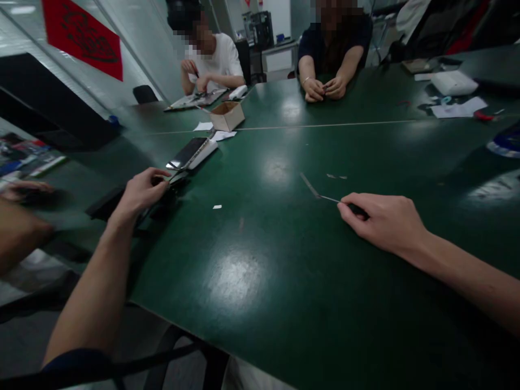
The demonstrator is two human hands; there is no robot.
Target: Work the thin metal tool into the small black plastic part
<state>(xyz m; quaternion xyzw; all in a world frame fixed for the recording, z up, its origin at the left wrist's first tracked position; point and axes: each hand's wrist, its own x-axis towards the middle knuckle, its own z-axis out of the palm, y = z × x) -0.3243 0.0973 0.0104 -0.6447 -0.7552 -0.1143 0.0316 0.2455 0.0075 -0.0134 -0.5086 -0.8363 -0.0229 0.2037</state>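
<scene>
My right hand (377, 219) is closed around the dark handle of a slim tool with a thin metal shaft (330, 199); its exact kind is unclear. The shaft's tip meets the end of a narrow greyish strip (309, 185) over the table. Off to the left, my left hand (144, 189) has thumb and forefinger pinched together at a thin pale item (175, 175), too blurred to name. Just beyond those fingers lies a dark-screened, phone-like device (190, 151) on a white base. Black objects beneath the left hand are partly hidden.
On the green table (268, 244) are small clear scraps (336, 176), a white scrap (217, 207) and an open cardboard box (227, 116). Two people sit across, one in a white shirt (223, 57). Another person's arm (20, 233) enters at left. A white device (453, 83) stands far right.
</scene>
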